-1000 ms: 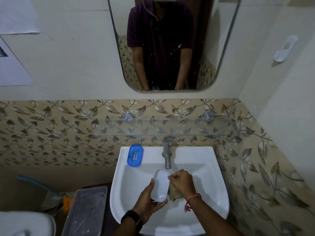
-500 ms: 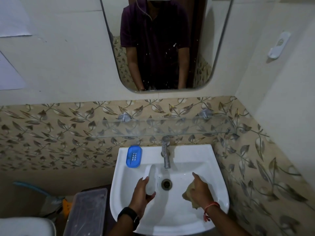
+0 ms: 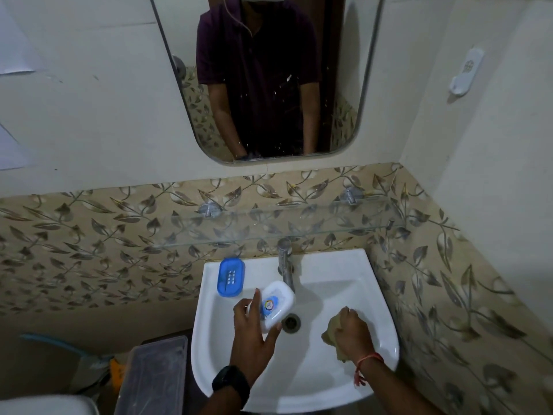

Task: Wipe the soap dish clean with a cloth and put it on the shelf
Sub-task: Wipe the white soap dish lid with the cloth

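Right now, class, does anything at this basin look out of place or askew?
Yes. The white soap dish is tilted in the left hand over the sink, and its blue tray sits apart on the rim. The glass shelf holds nothing.

Dim, soft indoor light leaves the lower left corner murky, the white sink (image 3: 371, 283) brightest, and wide-angle distortion bends the edges.
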